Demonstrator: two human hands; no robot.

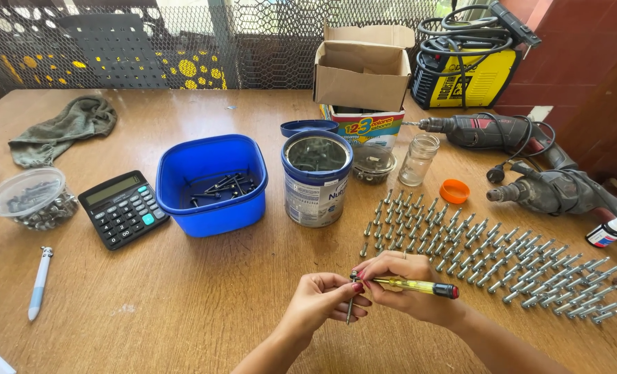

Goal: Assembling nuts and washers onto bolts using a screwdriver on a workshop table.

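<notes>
My left hand pinches a long metal screw that hangs upright between its fingertips. My right hand grips a screwdriver with a clear yellow handle and a red end cap, its tip meeting the screw's head. Both hands hover just above the wooden table near its front edge. To the right of them lie several rows of silver screws with anchors, laid out side by side.
A blue tub with dark screws, a metal tin, a calculator, a clear bowl of screws, a pen, a glass jar, an orange lid, two drills, a cardboard box.
</notes>
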